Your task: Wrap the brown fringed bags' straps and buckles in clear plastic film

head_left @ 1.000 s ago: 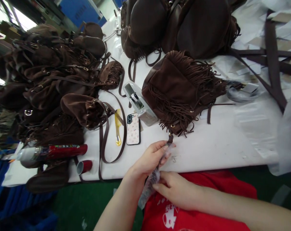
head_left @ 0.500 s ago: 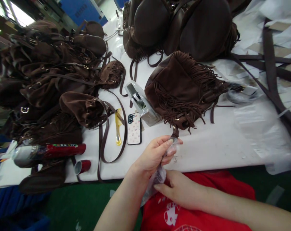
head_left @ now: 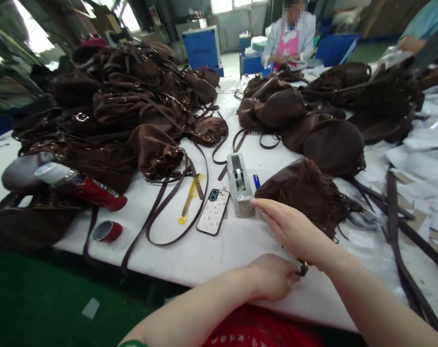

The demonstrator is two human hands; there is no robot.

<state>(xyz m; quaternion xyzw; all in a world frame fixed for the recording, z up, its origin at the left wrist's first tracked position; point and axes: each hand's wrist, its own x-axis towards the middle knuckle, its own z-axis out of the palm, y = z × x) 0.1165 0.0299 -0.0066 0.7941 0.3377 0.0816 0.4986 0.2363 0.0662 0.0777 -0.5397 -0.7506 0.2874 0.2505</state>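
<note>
My left hand (head_left: 273, 277) is closed low over the table's front edge. A dark strap end with a brass-coloured metal fitting (head_left: 303, 267) shows at its fingertips; most of the grip is hidden. My right hand (head_left: 291, 226) reaches across in front of a brown fringed suede bag (head_left: 306, 185), fingers stretched out. Its fingertips are at the front end of a grey tape dispenser (head_left: 239, 180); I cannot tell whether they touch the tape. A blue pen-like item (head_left: 256, 181) lies between dispenser and bag. Left of the dispenser is a phone in a patterned case (head_left: 213, 212).
A yellow comb (head_left: 190, 200) lies inside a strap loop. A red flask (head_left: 99, 193) and a red cup (head_left: 108, 231) are at the left. Piled brown bags (head_left: 132, 96) fill the left; more bags (head_left: 333, 144) lie behind right. Across the table sits a person in a pink apron (head_left: 289, 48).
My view has lifted and shows more of the room. My right hand has left the plastic film near my lap and reached to the dispenser. My left hand has come down beside the table edge.
</note>
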